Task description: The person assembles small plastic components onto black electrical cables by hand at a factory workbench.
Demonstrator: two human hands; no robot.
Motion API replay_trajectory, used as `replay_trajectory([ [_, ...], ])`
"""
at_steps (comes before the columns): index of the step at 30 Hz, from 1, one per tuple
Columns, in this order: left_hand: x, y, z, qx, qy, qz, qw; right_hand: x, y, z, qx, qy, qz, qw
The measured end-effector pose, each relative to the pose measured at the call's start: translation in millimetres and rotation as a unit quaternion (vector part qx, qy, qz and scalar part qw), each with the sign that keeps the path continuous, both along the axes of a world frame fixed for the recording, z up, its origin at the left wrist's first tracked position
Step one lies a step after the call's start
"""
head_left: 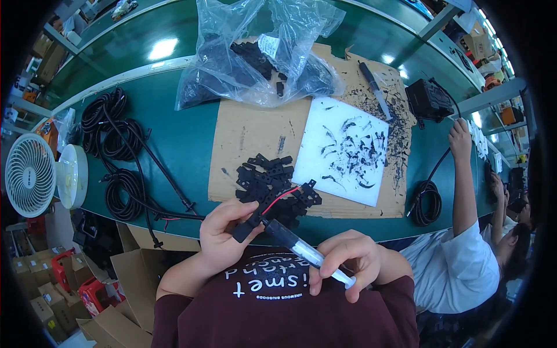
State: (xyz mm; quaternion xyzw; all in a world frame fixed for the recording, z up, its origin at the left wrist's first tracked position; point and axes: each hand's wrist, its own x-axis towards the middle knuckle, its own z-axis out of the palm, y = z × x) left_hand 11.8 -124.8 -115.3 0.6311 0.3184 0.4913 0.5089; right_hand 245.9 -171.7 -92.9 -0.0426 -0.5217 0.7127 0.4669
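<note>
My left hand (pixel 223 233) pinches a small black block (pixel 246 229) in front of my chest. A short red wire (pixel 278 198) curves up beside it, and a black cable (pixel 184 216) runs in from the left to the same hand. My right hand (pixel 355 260) grips a clear syringe (pixel 303 250) with dark contents, fingers around its plunger end. The syringe's tip meets the block; the exact contact is hidden. Just beyond my left hand lies a pile of small black plastic parts (pixel 261 178) on a cardboard sheet (pixel 246 136).
A black-smeared white board (pixel 310 156) lies on the cardboard, with a syringe-like tube (pixel 374 87) beyond. Behind stands a clear bag (pixel 200 72) of black parts. Cable coils (pixel 119 142) and a white fan (pixel 32 174) are left. A co-worker's hand (pixel 460 139) holds a cable at right.
</note>
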Motion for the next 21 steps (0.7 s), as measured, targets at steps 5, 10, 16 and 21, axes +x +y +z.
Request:
replay_trajectory([
  [5, 0.0, -5.8, 1.6, -0.14, -0.087, 0.015, 0.986, 1.5, 0.1, 3.9, -0.014, 0.003, 0.003, 1.0],
  [10, -4.8, -3.9, 1.4, -0.109, -0.056, -0.004, 0.992, 2.6, 0.1, 4.6, -0.019, 0.017, 0.004, 1.0],
  [16, -6.5, -1.7, 0.4, -0.045, -0.019, 0.0, 0.999, 3.9, -3.0, 5.4, -0.031, 0.023, 0.007, 0.999],
  [21, -9.3, -1.8, 0.2, -0.032, -0.003, -0.002, 0.999, 5.3, -1.2, 7.8, -0.027, 0.023, 0.017, 0.999],
])
